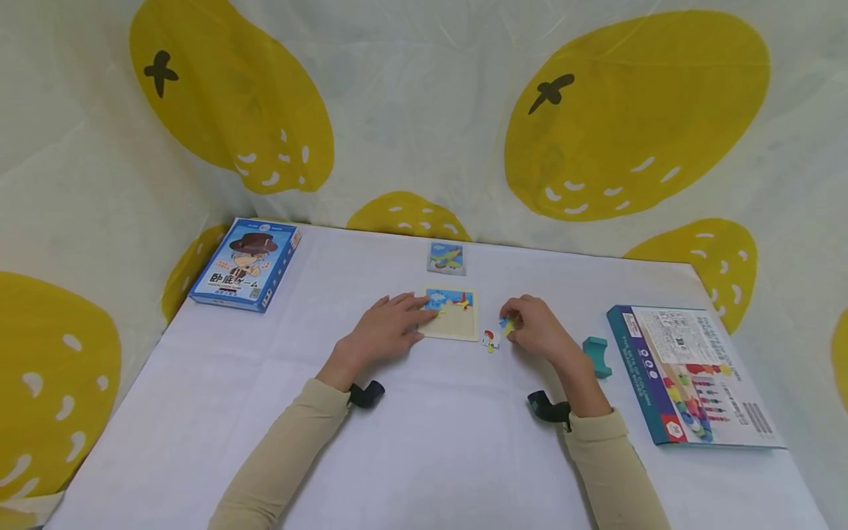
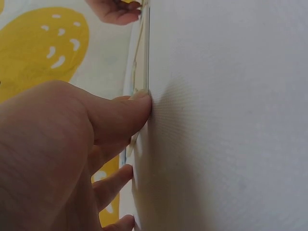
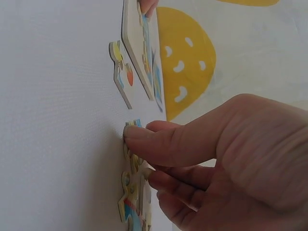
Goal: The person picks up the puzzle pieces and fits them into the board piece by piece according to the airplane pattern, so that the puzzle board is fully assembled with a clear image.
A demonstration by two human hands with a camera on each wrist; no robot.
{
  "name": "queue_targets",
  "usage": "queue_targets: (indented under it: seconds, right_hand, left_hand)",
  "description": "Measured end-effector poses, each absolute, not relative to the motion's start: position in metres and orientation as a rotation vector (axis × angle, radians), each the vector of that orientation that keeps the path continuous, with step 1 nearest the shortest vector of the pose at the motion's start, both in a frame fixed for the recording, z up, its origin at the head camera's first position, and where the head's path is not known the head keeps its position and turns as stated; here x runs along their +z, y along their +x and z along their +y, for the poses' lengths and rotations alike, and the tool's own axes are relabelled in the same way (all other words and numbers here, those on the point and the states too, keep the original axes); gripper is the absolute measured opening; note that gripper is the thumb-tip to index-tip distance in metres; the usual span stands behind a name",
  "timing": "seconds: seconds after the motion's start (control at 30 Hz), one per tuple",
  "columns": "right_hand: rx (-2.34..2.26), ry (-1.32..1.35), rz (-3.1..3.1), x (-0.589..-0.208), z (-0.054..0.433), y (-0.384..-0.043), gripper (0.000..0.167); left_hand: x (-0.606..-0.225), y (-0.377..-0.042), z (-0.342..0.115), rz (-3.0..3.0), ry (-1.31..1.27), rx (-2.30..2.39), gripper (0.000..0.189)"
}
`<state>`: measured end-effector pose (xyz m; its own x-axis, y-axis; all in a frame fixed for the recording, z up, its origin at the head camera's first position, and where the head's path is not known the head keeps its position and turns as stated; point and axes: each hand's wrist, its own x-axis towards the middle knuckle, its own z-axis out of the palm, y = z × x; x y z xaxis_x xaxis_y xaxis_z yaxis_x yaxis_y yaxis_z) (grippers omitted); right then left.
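Observation:
My left hand (image 1: 389, 326) lies at the left side of a square wooden puzzle tray (image 1: 457, 327), its fingers stretched over the tray and its thumb at the near edge. Blue sky and red-and-yellow puzzle pieces (image 1: 457, 297) fill the tray's far part; the near part shows bare wood. To the right, my right hand (image 1: 535, 327) pinches a blue-and-yellow puzzle piece (image 1: 506, 324) between thumb and fingers. A loose white puzzle piece (image 1: 490, 339) with red and yellow sits between tray and hand. In the right wrist view, more loose pieces (image 3: 131, 211) lie under the right hand, partly hidden by it.
A small picture card (image 1: 447, 258) with an airplane lies beyond the tray. A blue game box (image 1: 245, 265) stands far left. On the right are a teal curved block (image 1: 597, 358) and a large flat box (image 1: 695, 375). A fruit-patterned cloth (image 1: 424, 147) hangs behind.

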<state>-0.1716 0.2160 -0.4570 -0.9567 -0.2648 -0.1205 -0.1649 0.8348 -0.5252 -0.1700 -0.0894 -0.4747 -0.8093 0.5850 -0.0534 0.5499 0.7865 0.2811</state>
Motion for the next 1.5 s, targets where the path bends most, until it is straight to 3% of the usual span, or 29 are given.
queue_targets:
  seconds: [0.83,1.17,1.5]
  right_hand:
    - [-0.814,-0.276,2.813,-0.456,0.214,-0.176,0.03]
    - [-0.927,-0.293,2.778,-0.451,0.209,-0.174,0.018]
    - [-1.163,-0.203,2.776,-0.45,0.171,-0.183,0.01]
  left_hand:
    - [-0.472,-0.172,-0.091,2.838,0.896,0.372,0.05]
    - [-0.47,-0.17,-0.091,2.834,0.907,0.374,0.05]
    - [-0.472,-0.171,-0.089,2.832,0.907,0.367,0.05]
